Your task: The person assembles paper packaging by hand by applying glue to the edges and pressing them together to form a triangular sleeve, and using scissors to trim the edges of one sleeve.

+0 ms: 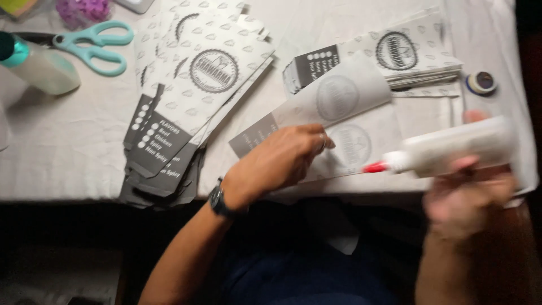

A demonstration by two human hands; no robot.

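Gluing looks underway — your left hand point(282, 161) presses flat on the paper sheet point(339, 121), right hand point(468, 195) clamped around the glue bottle point(451, 149) — next, aim its nozzle along the edge.

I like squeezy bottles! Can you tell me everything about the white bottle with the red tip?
The glue bottle is whitish, looks like plastic, and is motion-blurred. It has a long body, a white neck and a small red nozzle. It lies nearly sideways, nozzle pointing left toward the folded paper sheet on the table. The right hand grips its body from below. The nozzle's tip is beside the sheet; whether it touches is unclear.
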